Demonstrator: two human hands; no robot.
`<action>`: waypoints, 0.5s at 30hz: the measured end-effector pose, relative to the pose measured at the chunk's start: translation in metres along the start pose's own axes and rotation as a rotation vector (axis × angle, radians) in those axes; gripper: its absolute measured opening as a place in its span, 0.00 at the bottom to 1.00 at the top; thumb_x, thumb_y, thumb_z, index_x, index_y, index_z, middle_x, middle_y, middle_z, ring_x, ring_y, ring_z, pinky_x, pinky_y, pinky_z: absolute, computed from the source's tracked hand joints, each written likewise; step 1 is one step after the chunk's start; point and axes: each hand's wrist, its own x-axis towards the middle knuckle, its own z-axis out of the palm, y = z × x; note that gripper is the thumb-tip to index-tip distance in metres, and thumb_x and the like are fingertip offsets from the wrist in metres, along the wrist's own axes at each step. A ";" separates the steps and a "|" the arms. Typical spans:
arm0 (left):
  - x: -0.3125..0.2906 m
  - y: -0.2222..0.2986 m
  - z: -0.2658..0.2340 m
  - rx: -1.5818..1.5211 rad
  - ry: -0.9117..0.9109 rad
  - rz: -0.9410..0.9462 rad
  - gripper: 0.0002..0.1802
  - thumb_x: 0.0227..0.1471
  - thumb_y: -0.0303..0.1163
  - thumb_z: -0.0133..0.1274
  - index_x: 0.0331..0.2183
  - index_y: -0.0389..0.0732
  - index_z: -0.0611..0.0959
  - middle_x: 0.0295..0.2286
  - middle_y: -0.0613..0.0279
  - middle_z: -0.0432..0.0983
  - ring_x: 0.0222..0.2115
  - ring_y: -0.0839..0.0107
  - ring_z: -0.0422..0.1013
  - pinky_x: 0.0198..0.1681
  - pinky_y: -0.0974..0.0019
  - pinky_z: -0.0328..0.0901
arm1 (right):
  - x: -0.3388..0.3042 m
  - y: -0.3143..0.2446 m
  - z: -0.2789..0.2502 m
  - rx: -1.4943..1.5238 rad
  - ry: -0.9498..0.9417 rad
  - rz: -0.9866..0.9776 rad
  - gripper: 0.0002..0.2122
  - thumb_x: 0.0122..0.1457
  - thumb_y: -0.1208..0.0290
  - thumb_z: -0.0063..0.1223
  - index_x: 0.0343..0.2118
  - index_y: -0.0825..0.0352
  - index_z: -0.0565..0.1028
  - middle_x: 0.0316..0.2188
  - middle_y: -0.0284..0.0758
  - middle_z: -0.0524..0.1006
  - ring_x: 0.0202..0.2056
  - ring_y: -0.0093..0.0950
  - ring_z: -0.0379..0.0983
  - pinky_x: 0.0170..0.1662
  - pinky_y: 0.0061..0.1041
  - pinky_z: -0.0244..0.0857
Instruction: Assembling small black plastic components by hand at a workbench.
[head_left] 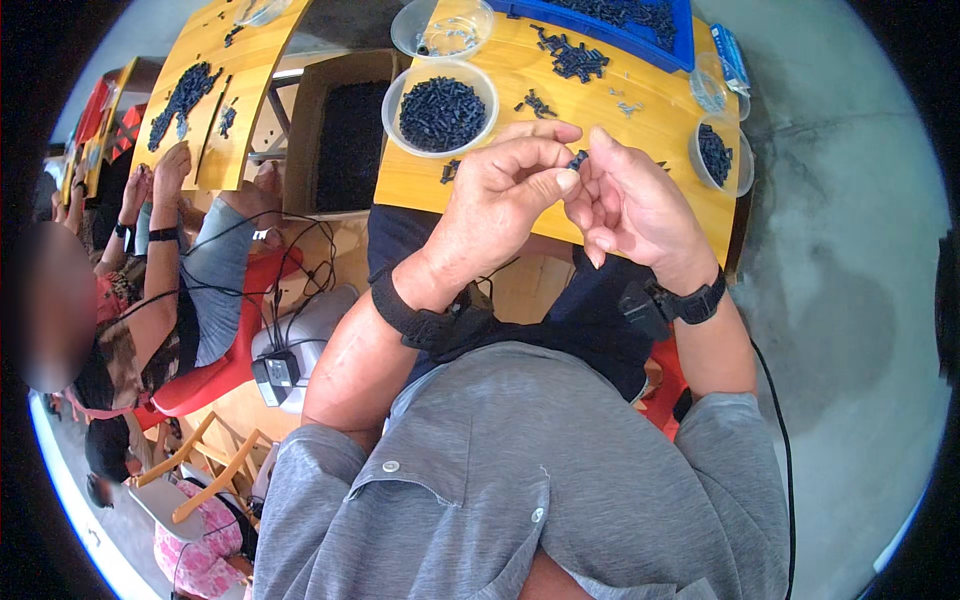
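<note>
My left hand (500,195) is closed, pinching a small dark plastic part (577,160) between thumb and index finger. Close against it, my right hand (640,205) has its palm turned up, thumb raised and fingers loosely bent and apart. Its fingertips are beside the part; I make out nothing held in them. Both hands are above the near edge of the yellow wooden table (660,120). Just beyond my left hand stands a clear round bowl (391,118) full of dark short parts (442,112). A few loose dark parts (450,171) lie beside my left wrist.
A blue tray (684,40) of dark parts stands at the back, with a loose pile (575,58) before it. Small clear pieces (628,106) lie scattered nearby. More tubs (694,150) stand at the right edge. A cardboard box (300,130) and a co-worker's table (235,150) are at left.
</note>
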 end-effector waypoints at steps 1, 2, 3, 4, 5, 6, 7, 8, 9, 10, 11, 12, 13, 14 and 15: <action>0.000 -0.002 -0.001 -0.013 -0.016 -0.010 0.03 0.48 0.22 0.53 0.29 0.33 0.80 0.39 0.55 0.73 0.46 0.68 0.65 0.49 0.66 0.60 | 0.001 0.000 -0.002 -0.030 -0.047 0.011 0.22 0.63 0.52 0.35 0.27 0.69 0.70 0.17 0.37 0.71 0.10 0.20 0.64 0.14 0.22 0.67; -0.001 -0.003 -0.002 -0.026 -0.032 -0.020 0.04 0.49 0.23 0.54 0.30 0.34 0.80 0.42 0.56 0.72 0.45 0.69 0.65 0.51 0.65 0.58 | 0.000 0.001 -0.001 -0.030 -0.047 0.011 0.22 0.63 0.52 0.35 0.27 0.69 0.70 0.17 0.37 0.71 0.10 0.20 0.64 0.14 0.22 0.67; -0.001 -0.002 -0.002 -0.026 -0.032 -0.019 0.04 0.49 0.23 0.54 0.30 0.34 0.80 0.42 0.56 0.72 0.45 0.69 0.65 0.51 0.65 0.58 | -0.001 0.002 0.001 -0.006 -0.021 0.013 0.22 0.62 0.52 0.38 0.27 0.70 0.71 0.17 0.35 0.71 0.10 0.19 0.65 0.13 0.21 0.67; -0.001 -0.002 -0.001 -0.029 -0.028 -0.026 0.04 0.49 0.23 0.54 0.30 0.34 0.80 0.43 0.56 0.72 0.45 0.69 0.65 0.51 0.65 0.58 | -0.001 0.002 0.003 0.017 0.004 0.015 0.23 0.61 0.51 0.40 0.28 0.71 0.71 0.16 0.34 0.71 0.09 0.19 0.65 0.12 0.19 0.66; -0.002 -0.002 -0.001 -0.032 -0.024 -0.033 0.04 0.49 0.22 0.54 0.30 0.34 0.80 0.43 0.56 0.72 0.45 0.69 0.66 0.51 0.65 0.59 | -0.001 0.003 0.004 0.017 0.003 0.015 0.23 0.61 0.51 0.40 0.28 0.71 0.71 0.16 0.34 0.71 0.09 0.19 0.65 0.12 0.19 0.66; -0.002 -0.003 -0.002 -0.031 -0.023 -0.033 0.04 0.49 0.22 0.54 0.30 0.34 0.80 0.43 0.56 0.72 0.45 0.69 0.66 0.51 0.65 0.59 | -0.001 0.005 0.005 0.077 -0.003 0.031 0.22 0.62 0.52 0.40 0.28 0.71 0.71 0.16 0.34 0.72 0.09 0.19 0.65 0.12 0.20 0.67; -0.002 -0.004 -0.002 -0.034 -0.031 -0.025 0.05 0.48 0.22 0.54 0.31 0.34 0.80 0.43 0.55 0.72 0.45 0.69 0.66 0.51 0.65 0.59 | -0.001 0.005 0.006 0.137 -0.008 0.046 0.21 0.62 0.53 0.40 0.29 0.70 0.71 0.17 0.35 0.72 0.09 0.19 0.65 0.12 0.21 0.67; -0.001 -0.005 -0.002 -0.038 -0.040 -0.018 0.05 0.48 0.22 0.54 0.31 0.33 0.81 0.43 0.55 0.72 0.45 0.69 0.66 0.51 0.65 0.59 | -0.001 0.006 0.006 0.136 -0.007 0.046 0.21 0.62 0.53 0.40 0.29 0.70 0.71 0.17 0.35 0.72 0.09 0.19 0.65 0.12 0.21 0.67; -0.001 -0.005 -0.002 -0.039 -0.040 -0.018 0.05 0.48 0.22 0.54 0.31 0.33 0.81 0.43 0.55 0.72 0.45 0.69 0.66 0.51 0.65 0.59 | -0.001 0.007 0.005 0.171 -0.034 0.063 0.21 0.62 0.53 0.39 0.29 0.70 0.71 0.16 0.34 0.72 0.09 0.19 0.65 0.12 0.21 0.68; -0.001 -0.004 -0.002 -0.029 -0.054 -0.029 0.05 0.48 0.22 0.54 0.31 0.33 0.81 0.43 0.54 0.72 0.45 0.69 0.66 0.50 0.65 0.60 | 0.000 0.008 0.004 0.208 -0.061 0.080 0.20 0.62 0.53 0.39 0.30 0.70 0.71 0.16 0.34 0.72 0.09 0.19 0.65 0.13 0.22 0.68; -0.002 -0.003 -0.002 -0.020 -0.067 -0.040 0.06 0.48 0.21 0.54 0.32 0.33 0.81 0.43 0.54 0.72 0.45 0.69 0.67 0.50 0.65 0.60 | 0.001 0.009 0.002 0.208 -0.061 0.080 0.20 0.62 0.53 0.39 0.30 0.70 0.71 0.16 0.34 0.72 0.09 0.19 0.65 0.13 0.22 0.68; -0.001 -0.001 -0.003 -0.020 -0.068 -0.040 0.06 0.48 0.21 0.54 0.32 0.33 0.81 0.43 0.54 0.72 0.45 0.69 0.67 0.50 0.65 0.60 | 0.002 0.010 -0.001 0.206 -0.111 0.091 0.21 0.62 0.52 0.38 0.30 0.70 0.71 0.15 0.34 0.72 0.09 0.19 0.65 0.13 0.22 0.68; -0.001 0.001 -0.003 0.003 -0.083 -0.037 0.06 0.48 0.21 0.54 0.31 0.33 0.81 0.43 0.54 0.73 0.45 0.69 0.67 0.49 0.65 0.61 | 0.002 0.011 -0.003 0.204 -0.163 0.102 0.22 0.63 0.51 0.37 0.30 0.70 0.70 0.15 0.34 0.72 0.08 0.20 0.64 0.13 0.23 0.68; 0.000 0.002 -0.004 0.025 -0.098 -0.033 0.06 0.48 0.21 0.54 0.31 0.33 0.81 0.43 0.54 0.73 0.44 0.69 0.68 0.49 0.65 0.61 | 0.002 0.012 -0.005 0.205 -0.162 0.103 0.22 0.63 0.51 0.37 0.30 0.70 0.70 0.15 0.34 0.72 0.08 0.20 0.64 0.13 0.23 0.68; 0.000 0.003 -0.003 0.025 -0.098 -0.034 0.06 0.48 0.21 0.54 0.31 0.33 0.81 0.43 0.54 0.73 0.44 0.69 0.68 0.49 0.65 0.61 | 0.002 0.013 -0.007 0.222 -0.178 0.141 0.23 0.63 0.50 0.35 0.30 0.70 0.70 0.14 0.34 0.71 0.08 0.20 0.64 0.12 0.23 0.68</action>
